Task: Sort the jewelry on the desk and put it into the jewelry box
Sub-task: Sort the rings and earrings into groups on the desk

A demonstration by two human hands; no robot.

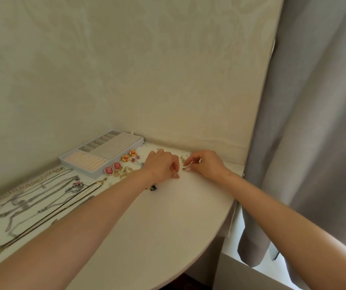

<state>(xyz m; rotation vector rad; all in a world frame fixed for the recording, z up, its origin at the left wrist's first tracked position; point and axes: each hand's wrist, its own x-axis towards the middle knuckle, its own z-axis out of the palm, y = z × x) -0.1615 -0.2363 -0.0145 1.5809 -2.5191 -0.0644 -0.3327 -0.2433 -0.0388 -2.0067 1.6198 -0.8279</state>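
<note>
Jewelry (124, 174) lay spread over the desk (178, 216), head view: chains (42, 191) at lower left, with pink earrings (112, 168) and orange earrings (129, 155) just beside the jewelry box (116, 145) at centre left. The box compartments looked unfilled.

Both hands were at mid-frame, near the wall. The right hand (206, 164) pinched a small gold piece (185, 164) between thumb and forefinger. The left hand (161, 165) was curled with fingertips down on the desk; could not tell if it held anything.

Step judged: pairing small earrings, boxing not begun. The next move calls for a fine pinch and a carry leftward to a compartment.
</note>
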